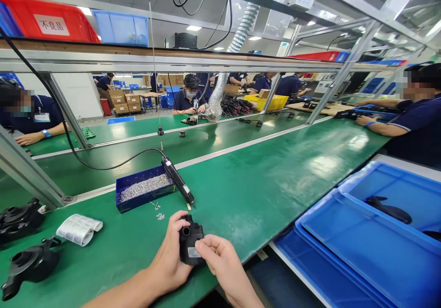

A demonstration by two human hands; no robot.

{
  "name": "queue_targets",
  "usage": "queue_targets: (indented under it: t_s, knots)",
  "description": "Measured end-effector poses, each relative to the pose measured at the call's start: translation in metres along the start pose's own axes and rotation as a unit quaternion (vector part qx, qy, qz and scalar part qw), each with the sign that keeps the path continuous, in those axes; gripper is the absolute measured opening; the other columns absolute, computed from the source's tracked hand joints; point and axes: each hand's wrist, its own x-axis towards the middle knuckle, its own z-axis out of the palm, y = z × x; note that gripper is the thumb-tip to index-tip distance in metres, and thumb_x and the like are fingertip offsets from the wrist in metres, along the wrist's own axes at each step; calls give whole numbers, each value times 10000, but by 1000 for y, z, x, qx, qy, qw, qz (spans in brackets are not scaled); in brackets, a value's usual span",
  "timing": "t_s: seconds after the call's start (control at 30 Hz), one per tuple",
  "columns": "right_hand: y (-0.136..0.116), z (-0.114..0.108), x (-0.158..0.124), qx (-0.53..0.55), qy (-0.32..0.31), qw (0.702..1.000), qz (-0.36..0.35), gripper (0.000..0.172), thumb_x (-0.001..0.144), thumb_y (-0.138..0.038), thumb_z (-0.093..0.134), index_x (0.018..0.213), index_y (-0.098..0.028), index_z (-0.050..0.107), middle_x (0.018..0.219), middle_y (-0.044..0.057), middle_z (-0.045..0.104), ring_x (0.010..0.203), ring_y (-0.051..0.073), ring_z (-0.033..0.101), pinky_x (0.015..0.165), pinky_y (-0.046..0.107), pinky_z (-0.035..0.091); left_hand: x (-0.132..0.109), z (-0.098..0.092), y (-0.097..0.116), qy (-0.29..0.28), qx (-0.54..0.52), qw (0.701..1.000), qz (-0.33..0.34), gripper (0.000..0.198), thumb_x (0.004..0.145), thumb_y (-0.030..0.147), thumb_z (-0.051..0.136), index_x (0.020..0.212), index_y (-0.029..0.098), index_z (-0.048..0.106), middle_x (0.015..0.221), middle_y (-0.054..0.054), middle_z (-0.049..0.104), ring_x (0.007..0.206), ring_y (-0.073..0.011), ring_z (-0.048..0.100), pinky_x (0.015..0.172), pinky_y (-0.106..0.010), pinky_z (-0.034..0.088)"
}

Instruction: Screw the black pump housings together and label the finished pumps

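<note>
My left hand [171, 253] is wrapped round a black plastic housing [189, 240] near the bench's front edge. The housing has a round hole near its top and a small white label low on its face. My right hand [220, 260] is closed in a pinch, thumb and forefinger pressed at the label's right end. Beyond them a black electric screwdriver [178, 180] leans on a dark blue tray [144, 187] full of small silvery screws. A few loose screws [160, 216] lie in front of the tray.
Two black moulded parts [30, 263] and a curled white label sheet [79, 229] lie at left on the green bench [248, 193]. Blue bins [372, 234] stand at right, by a co-worker [418, 120]. A metal frame [193, 62] spans above. Other people sit across.
</note>
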Motion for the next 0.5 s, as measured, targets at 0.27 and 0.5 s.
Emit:
queue_targets:
  t_s: [0.27, 0.5]
  knots:
    - [-1, -2, 1, -36, 19, 999, -31, 562, 770, -677, 809, 659, -159, 619, 606, -25, 493, 580, 108, 357, 579, 240, 297, 2, -2, 4, 1, -5, 1000, 7, 684, 844, 76, 640, 1387, 280, 278, 1510, -214, 299, 1431, -358, 415, 1089, -567, 474]
    - [4, 1, -6, -142, 59, 986, -69, 507, 852, -648, 716, 713, -163, 664, 594, -16, 481, 559, 131, 379, 546, 257, 310, 1, -2, 4, 2, -5, 1000, 8, 676, 844, 83, 642, 1381, 280, 282, 1503, -218, 313, 1427, -362, 421, 1088, -573, 477]
